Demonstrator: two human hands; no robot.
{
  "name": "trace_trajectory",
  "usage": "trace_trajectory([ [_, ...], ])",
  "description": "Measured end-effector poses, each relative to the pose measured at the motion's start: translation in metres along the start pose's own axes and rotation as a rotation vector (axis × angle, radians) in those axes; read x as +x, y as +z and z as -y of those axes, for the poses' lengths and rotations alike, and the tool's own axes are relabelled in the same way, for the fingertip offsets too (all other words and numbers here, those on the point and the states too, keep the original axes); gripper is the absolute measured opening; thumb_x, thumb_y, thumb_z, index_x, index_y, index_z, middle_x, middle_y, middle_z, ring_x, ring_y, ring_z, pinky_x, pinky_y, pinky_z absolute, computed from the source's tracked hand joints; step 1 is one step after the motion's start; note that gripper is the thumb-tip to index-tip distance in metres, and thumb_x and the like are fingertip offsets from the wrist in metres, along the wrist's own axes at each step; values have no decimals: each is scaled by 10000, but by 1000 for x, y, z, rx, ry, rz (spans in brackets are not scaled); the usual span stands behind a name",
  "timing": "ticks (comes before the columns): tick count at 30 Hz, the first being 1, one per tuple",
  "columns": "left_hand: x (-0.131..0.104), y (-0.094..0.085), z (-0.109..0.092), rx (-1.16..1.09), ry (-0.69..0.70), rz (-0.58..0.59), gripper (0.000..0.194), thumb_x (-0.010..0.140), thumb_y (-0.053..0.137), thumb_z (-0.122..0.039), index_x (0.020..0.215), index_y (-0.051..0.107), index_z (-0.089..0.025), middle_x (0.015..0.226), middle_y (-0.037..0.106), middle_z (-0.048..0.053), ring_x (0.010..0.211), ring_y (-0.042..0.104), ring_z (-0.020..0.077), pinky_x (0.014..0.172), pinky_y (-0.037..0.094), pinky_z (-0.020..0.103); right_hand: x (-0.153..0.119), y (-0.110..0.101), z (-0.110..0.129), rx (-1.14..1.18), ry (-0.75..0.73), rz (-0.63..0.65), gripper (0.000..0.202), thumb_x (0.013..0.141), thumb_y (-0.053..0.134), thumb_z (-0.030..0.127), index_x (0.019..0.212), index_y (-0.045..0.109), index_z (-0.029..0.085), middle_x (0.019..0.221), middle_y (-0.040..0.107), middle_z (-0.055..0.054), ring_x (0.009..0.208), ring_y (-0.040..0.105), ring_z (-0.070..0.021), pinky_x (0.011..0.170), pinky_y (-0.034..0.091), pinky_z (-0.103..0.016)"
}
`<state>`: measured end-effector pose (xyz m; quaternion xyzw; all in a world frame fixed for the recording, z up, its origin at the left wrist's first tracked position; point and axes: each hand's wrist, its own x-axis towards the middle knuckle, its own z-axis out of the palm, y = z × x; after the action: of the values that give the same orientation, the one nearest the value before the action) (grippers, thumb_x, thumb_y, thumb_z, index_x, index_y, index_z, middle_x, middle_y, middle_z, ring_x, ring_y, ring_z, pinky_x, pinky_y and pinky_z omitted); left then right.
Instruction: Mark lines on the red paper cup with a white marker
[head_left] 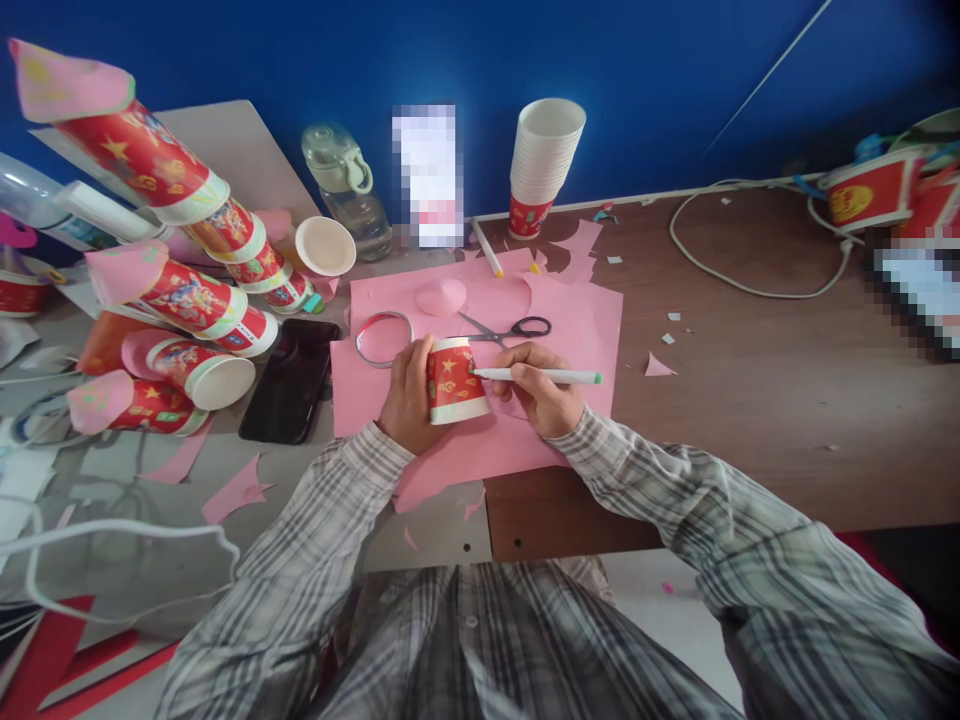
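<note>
My left hand (407, 398) had a red-and-white paper cup (454, 388) gripped over cut pink paper (581, 325) on a messy grey-and-brown desktop (735, 400); my right hand (546, 392) pinched a slim white marker (574, 376), bright blue wall (637, 80) behind.

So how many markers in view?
2: the green-ended marker in the right hand, the yellow-ended marker at the far edge of the pink paper. More may be hidden.

A white marker (559, 376) points at the red patterned cup (454, 386).
</note>
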<state>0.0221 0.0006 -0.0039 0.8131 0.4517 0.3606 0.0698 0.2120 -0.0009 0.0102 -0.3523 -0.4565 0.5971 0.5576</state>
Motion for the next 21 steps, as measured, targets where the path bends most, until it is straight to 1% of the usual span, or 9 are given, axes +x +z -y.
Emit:
trace_trajectory([
  [3, 1, 0, -2, 6, 9, -24, 823, 735, 623, -418, 1321, 173, -54, 1243, 392, 232, 1186, 400, 297, 1037, 391, 485, -2, -3, -1, -3, 38, 22, 170, 735, 533, 288, 743, 604, 134, 538, 582, -17, 466, 491, -134, 464, 409, -277],
  [5, 2, 0, -3, 9, 11, -36, 854, 716, 648, -432, 1319, 172, -59, 1235, 401, 229, 1180, 406, 297, 1026, 403, 487, -3, -5, -1, -6, 70, 55, 169, 722, 536, 288, 709, 608, 135, 480, 550, 2, 418, 458, -124, 488, 445, -304],
  [8, 3, 0, -4, 7, -2, -37, 855, 713, 654, -439, 1315, 176, -63, 1228, 411, 227, 1175, 412, 296, 1013, 418, 486, -3, -7, -2, -11, 75, 111, 168, 715, 541, 280, 652, 608, 139, 406, 489, 35, 363, 405, -102, 636, 518, -391],
  [10, 4, 0, -5, 8, -6, -38, 846, 718, 650, -436, 1312, 179, -61, 1222, 414, 226, 1173, 413, 294, 1009, 423, 481, -2, -7, -1, -9, 59, 123, 164, 717, 538, 270, 645, 610, 142, 394, 480, 44, 354, 400, -95, 721, 523, -424],
  [11, 4, 0, -5, 12, -8, -40, 844, 719, 647, -439, 1311, 178, -63, 1219, 415, 223, 1173, 413, 294, 1006, 426, 483, -2, -6, 0, 1, 49, 112, 163, 719, 537, 270, 645, 609, 145, 398, 486, 44, 356, 406, -94, 729, 523, -420],
  [13, 5, 0, -5, 21, -9, -46, 829, 729, 630, -448, 1313, 174, -79, 1214, 419, 213, 1165, 416, 296, 995, 433, 494, -1, -4, 2, 28, 34, 64, 168, 723, 543, 292, 649, 601, 153, 423, 513, 34, 372, 428, -100, 649, 521, -375],
  [16, 5, -1, -5, 22, 6, -38, 791, 758, 580, -467, 1320, 162, -100, 1213, 416, 205, 1147, 426, 301, 983, 435, 516, 1, -2, 2, 35, 28, -16, 193, 722, 571, 347, 687, 590, 159, 509, 575, 0, 424, 472, -119, 470, 436, -280],
  [18, 4, -1, -4, 16, 14, -30, 793, 761, 566, -481, 1323, 154, -102, 1222, 406, 207, 1148, 424, 306, 985, 430, 524, 2, -2, 1, 16, 22, -36, 212, 724, 585, 369, 735, 591, 157, 559, 597, -14, 458, 503, -131, 443, 400, -261],
  [21, 4, 0, -3, 14, 14, -33, 814, 746, 589, -471, 1323, 149, -104, 1230, 400, 206, 1157, 418, 305, 991, 426, 523, 2, -3, -3, -5, 9, -41, 227, 737, 591, 378, 793, 589, 158, 596, 605, -17, 495, 533, -140, 475, 418, -270],
])
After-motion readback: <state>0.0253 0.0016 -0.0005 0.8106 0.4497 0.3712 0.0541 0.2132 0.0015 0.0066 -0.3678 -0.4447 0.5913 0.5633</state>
